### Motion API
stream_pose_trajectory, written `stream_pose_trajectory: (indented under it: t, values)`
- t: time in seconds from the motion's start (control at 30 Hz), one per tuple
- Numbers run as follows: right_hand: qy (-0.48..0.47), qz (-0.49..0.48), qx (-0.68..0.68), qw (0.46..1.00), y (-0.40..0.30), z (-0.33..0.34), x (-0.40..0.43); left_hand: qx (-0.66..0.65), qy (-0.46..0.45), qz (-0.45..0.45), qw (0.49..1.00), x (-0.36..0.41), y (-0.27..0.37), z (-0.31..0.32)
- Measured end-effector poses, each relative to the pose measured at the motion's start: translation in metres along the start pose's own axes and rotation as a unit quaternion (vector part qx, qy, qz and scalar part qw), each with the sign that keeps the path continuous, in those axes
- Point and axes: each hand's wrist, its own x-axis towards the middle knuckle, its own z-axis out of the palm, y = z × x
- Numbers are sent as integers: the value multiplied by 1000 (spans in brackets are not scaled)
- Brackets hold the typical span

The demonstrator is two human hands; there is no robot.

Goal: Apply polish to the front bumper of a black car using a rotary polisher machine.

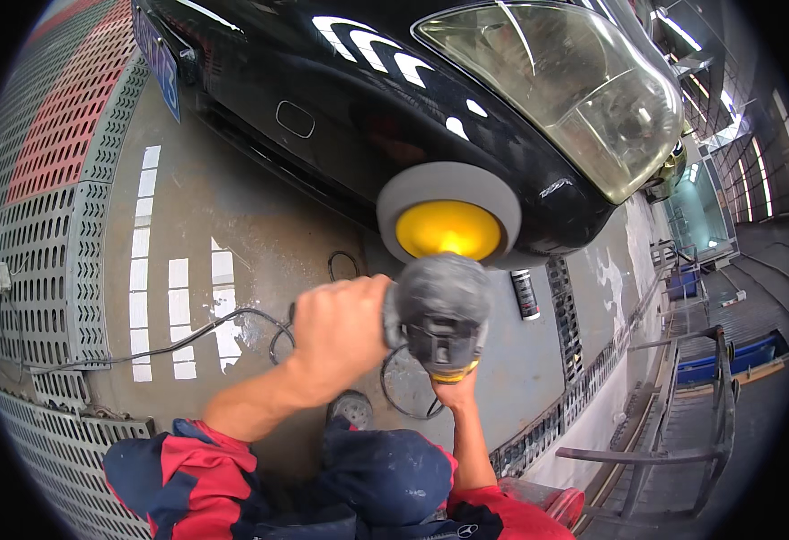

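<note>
Both my hands hold a rotary polisher with a dark, dusty body. My left hand is wrapped around its side handle. Behind the tool head, my right hand grips the rear handle, mostly hidden by the body. A yellow backing plate carries a grey buffing pad, smooth and blurred as if spinning. The pad lies at the lower corner of a glossy black car bumper; its contact face is hidden. Above it is a yellowed, hazy headlight.
A black spray can or bottle stands on the wet floor. The power cable trails left and loops near my shoe. Slotted floor grating runs along the left. To the right are a metal stand and a red bucket.
</note>
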Motion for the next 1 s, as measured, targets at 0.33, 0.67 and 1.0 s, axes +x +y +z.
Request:
stream_pose_trajectory:
  t: [0.33,0.67,1.0]
  values:
    - [-50,18,-58,997,-76,-2,29,-46,6,-50,998,35,-30,-67]
    - [-77,-115,-209,968,-222,18,89,-160,92,-104,977,50,-163,-132]
    - [-94,-40,-40,994,-110,-13,28,-28,41,-85,995,38,-25,-85]
